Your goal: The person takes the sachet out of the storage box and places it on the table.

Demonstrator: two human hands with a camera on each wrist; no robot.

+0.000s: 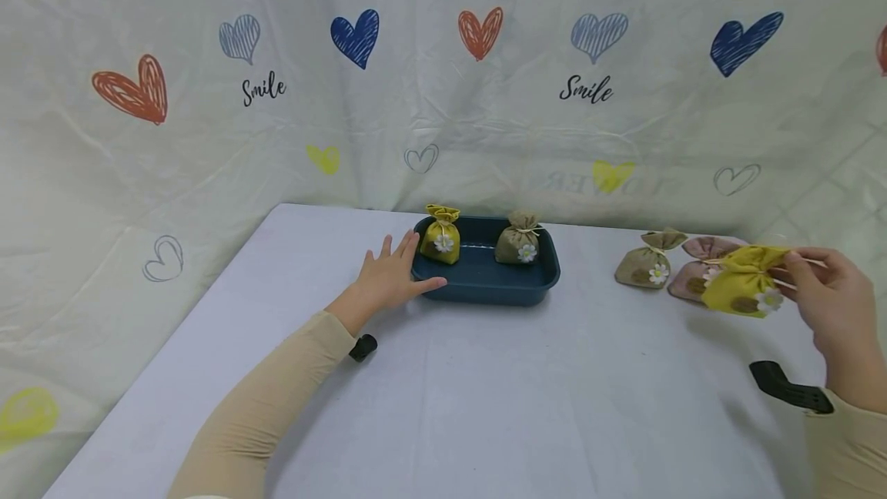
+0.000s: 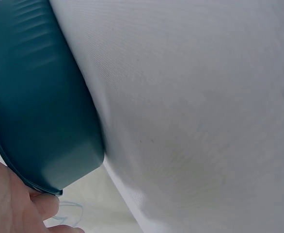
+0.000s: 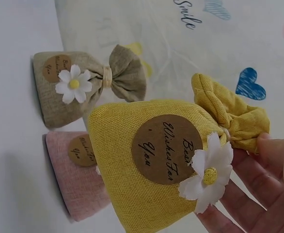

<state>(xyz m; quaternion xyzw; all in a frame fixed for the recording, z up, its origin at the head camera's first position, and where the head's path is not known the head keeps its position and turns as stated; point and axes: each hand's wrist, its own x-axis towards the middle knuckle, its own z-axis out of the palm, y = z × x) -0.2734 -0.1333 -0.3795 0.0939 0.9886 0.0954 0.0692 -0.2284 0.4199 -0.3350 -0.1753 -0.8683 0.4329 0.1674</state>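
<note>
In the head view, a right hand (image 1: pixel 831 303) pinches a yellow pouch (image 1: pixel 741 283) by its top, well right of a teal tray (image 1: pixel 485 295) with floor showing between a mustard pouch (image 1: pixel 436 245) and a brown pouch (image 1: pixel 514 245); the left hand (image 1: pixel 388 279), nearer, is splayed. The left wrist view shows it touching the rim. In the right wrist view, the held pouch's length runs away from the fingers.

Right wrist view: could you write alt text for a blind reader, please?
A right hand holds a yellow bag by its gathered top, showing a white flower and a brown label reading "Best Wishes For You". Behind it, a tan bag and a partly hidden pink bag sit on a white table.
</note>
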